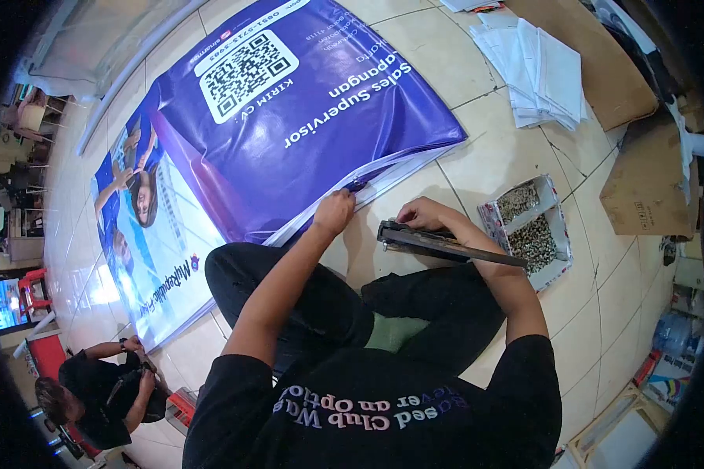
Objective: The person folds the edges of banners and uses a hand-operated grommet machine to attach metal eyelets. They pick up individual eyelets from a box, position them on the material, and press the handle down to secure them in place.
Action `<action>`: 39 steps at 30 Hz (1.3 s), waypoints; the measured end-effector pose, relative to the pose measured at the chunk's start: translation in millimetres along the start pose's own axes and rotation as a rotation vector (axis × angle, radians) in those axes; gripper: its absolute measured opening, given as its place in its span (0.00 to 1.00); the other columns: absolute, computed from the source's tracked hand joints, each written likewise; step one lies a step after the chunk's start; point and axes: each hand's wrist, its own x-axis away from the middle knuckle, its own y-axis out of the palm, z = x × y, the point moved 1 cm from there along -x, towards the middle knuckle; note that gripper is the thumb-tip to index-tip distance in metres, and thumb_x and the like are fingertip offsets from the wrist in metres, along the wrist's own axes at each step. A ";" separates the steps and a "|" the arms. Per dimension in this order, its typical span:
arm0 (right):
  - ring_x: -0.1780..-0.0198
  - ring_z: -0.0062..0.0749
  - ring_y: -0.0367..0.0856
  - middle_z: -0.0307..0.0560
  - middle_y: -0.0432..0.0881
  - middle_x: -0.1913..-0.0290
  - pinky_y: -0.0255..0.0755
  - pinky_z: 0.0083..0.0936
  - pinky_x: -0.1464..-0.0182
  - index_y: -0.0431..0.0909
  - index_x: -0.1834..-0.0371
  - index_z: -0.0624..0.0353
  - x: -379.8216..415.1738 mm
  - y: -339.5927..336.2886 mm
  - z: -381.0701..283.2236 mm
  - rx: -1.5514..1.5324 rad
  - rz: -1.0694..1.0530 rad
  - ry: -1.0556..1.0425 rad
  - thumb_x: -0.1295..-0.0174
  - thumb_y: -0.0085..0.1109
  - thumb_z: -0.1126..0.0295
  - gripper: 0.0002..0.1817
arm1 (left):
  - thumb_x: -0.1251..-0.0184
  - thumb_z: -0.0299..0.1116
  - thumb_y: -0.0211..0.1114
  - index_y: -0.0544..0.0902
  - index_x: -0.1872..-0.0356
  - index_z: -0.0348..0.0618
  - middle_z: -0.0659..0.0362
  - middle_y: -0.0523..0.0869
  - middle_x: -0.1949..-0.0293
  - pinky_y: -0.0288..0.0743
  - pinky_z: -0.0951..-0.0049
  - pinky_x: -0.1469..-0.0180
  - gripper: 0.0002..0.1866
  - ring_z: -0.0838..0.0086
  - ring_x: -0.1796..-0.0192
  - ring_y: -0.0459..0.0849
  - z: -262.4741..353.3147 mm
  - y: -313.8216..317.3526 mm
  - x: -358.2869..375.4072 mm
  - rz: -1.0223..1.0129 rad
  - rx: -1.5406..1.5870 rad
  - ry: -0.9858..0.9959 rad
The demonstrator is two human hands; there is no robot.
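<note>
Across the tiled floor (583, 301) lay the purple vinyl banner (242, 168), its edge pinched by the left hand (335, 211); the right hand (424, 213) curled at the eyelet press (450, 247), its grip unclear.

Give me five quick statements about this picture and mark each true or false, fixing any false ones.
1. The left hand is at the edge of the banner. True.
2. The right hand is on the white sheets. False: it is at the dark tool.
3. The QR code is on the banner's purple part. True.
4. The open box has no divider. False: a divider splits it in two.
5. Another person is at the picture's lower left. True.
</note>
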 end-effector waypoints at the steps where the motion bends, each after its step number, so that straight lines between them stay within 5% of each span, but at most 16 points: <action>1: 0.60 0.29 0.80 0.45 0.83 0.62 0.74 0.25 0.55 0.81 0.55 0.61 -1.4 0.1 5.0 0.001 0.008 -0.001 0.47 0.64 0.75 0.14 | 0.40 0.30 0.56 0.80 0.67 0.38 0.49 0.81 0.63 0.80 0.60 0.58 0.07 0.58 0.60 0.84 3.1 3.9 0.2 0.004 -0.003 0.006; 6: 0.59 0.29 0.79 0.43 0.83 0.57 0.74 0.26 0.56 0.79 0.47 0.59 -8.1 1.3 21.5 0.343 -0.037 -0.353 0.41 0.59 0.73 0.17 | 0.41 0.30 0.55 0.82 0.70 0.39 0.49 0.82 0.65 0.80 0.59 0.59 0.08 0.58 0.59 0.84 0.7 13.8 0.0 0.141 0.060 -0.064; 12: 0.56 0.30 0.78 0.47 0.81 0.53 0.72 0.26 0.50 0.74 0.39 0.55 19.6 -7.2 -20.2 -0.012 0.274 -0.023 0.38 0.55 0.72 0.22 | 0.53 0.36 0.61 0.83 0.76 0.39 0.45 0.85 0.68 0.79 0.56 0.59 0.10 0.51 0.64 0.85 -23.8 -10.4 -12.1 0.016 0.243 -0.172; 16: 0.52 0.40 0.80 0.52 0.81 0.52 0.72 0.29 0.48 0.72 0.37 0.50 8.0 -16.2 -49.0 0.355 0.284 -0.154 0.38 0.52 0.71 0.24 | 0.53 0.37 0.61 0.84 0.77 0.42 0.44 0.84 0.72 0.78 0.56 0.62 0.10 0.51 0.66 0.84 -37.2 -12.0 -16.7 -0.046 0.391 -0.144; 17: 0.52 0.45 0.79 0.52 0.80 0.56 0.73 0.32 0.50 0.71 0.36 0.45 -4.0 -13.9 -42.3 0.471 0.414 -0.394 0.41 0.52 0.70 0.26 | 0.52 0.38 0.61 0.84 0.76 0.41 0.43 0.84 0.72 0.77 0.56 0.63 0.11 0.50 0.67 0.84 -41.1 -11.6 -18.3 -0.064 0.437 -0.135; 18: 0.52 0.45 0.79 0.52 0.80 0.56 0.73 0.32 0.50 0.71 0.36 0.45 -10.4 -17.4 -40.5 0.472 0.411 -0.400 0.41 0.52 0.70 0.26 | 0.52 0.39 0.61 0.85 0.76 0.41 0.43 0.84 0.73 0.77 0.56 0.64 0.12 0.50 0.67 0.84 -45.7 -10.4 -19.7 -0.083 0.484 -0.130; 20: 0.53 0.44 0.78 0.49 0.79 0.59 0.74 0.34 0.52 0.73 0.37 0.40 -23.4 -21.4 -48.1 0.682 0.222 -0.157 0.43 0.53 0.70 0.27 | 0.52 0.40 0.61 0.85 0.74 0.42 0.43 0.84 0.72 0.77 0.57 0.64 0.13 0.50 0.68 0.84 -52.2 -8.0 -24.0 -0.103 0.479 -0.137; 24: 0.53 0.42 0.78 0.46 0.77 0.58 0.73 0.34 0.52 0.76 0.41 0.41 -38.3 -18.8 -26.8 0.786 0.107 -0.125 0.44 0.52 0.70 0.25 | 0.48 0.39 0.63 0.87 0.68 0.41 0.46 0.86 0.70 0.76 0.61 0.63 0.13 0.55 0.68 0.85 -68.0 -9.2 -27.8 -0.195 0.615 -0.103; 29: 0.39 0.50 0.72 0.54 0.73 0.38 0.66 0.38 0.37 0.68 0.34 0.40 -36.1 -20.9 -24.0 0.514 0.135 -0.045 0.40 0.51 0.69 0.28 | 0.48 0.41 0.66 0.86 0.68 0.38 0.49 0.87 0.69 0.76 0.64 0.62 0.15 0.62 0.67 0.85 -72.2 -8.8 -36.2 -0.308 0.758 -0.153; 31: 0.40 0.49 0.73 0.54 0.73 0.38 0.67 0.38 0.38 0.68 0.33 0.42 -35.5 -22.9 -27.7 0.450 0.189 -0.083 0.40 0.51 0.69 0.28 | 0.48 0.41 0.67 0.86 0.67 0.38 0.49 0.87 0.69 0.76 0.64 0.61 0.15 0.63 0.66 0.85 -65.5 -15.0 -34.1 -0.322 0.751 -0.239; 36: 0.40 0.49 0.73 0.55 0.72 0.36 0.65 0.36 0.36 0.59 0.28 0.42 -40.1 -22.6 -28.6 0.467 0.229 -0.139 0.39 0.51 0.69 0.33 | 0.49 0.41 0.69 0.84 0.65 0.40 0.48 0.86 0.65 0.78 0.60 0.58 0.15 0.56 0.63 0.86 -19.2 -25.6 -21.8 0.062 0.441 -0.129; 39: 0.44 0.50 0.76 0.56 0.76 0.41 0.68 0.35 0.41 0.56 0.27 0.40 -46.9 -24.5 -22.3 0.466 0.192 -0.125 0.39 0.51 0.68 0.34 | 0.46 0.37 0.66 0.86 0.64 0.43 0.48 0.86 0.68 0.79 0.57 0.58 0.11 0.52 0.64 0.85 -26.5 -13.7 -29.9 0.000 0.381 -0.181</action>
